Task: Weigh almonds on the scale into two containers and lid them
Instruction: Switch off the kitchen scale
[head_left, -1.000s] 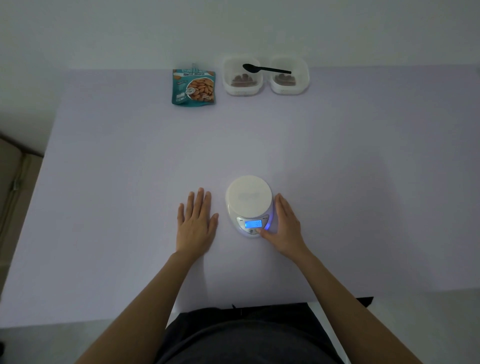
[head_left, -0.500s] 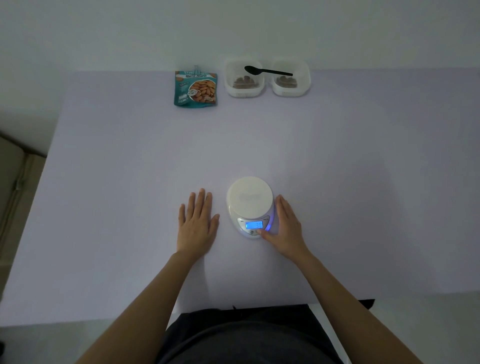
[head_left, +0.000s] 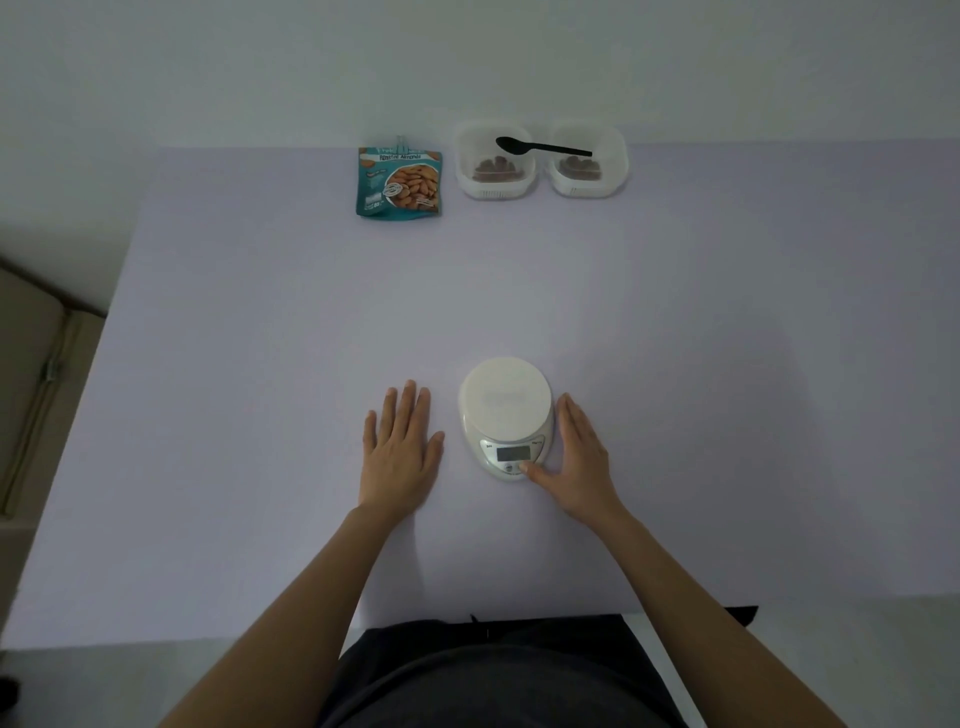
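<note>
- Display on scale (head_left: 506, 415): blue-lit before, now dark.
- Right hand (head_left: 582, 462): fingers open along scale's right side, thumb on its front edge.
- Left hand (head_left: 402, 452): flat, open, just left of scale.
- Almond bag (head_left: 400, 182), two containers (head_left: 493, 161): table's (head_left: 260, 364) far edge.

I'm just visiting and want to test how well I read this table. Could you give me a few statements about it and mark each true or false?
1. The black spoon lies across the tops of the two containers. True.
2. The scale has a container on its platform. False: the platform is bare.
3. The left hand lies flat on the table. True.
4. The almond bag sits right of the containers. False: it sits to their left.
5. The right hand touches the scale's front. True.
</note>
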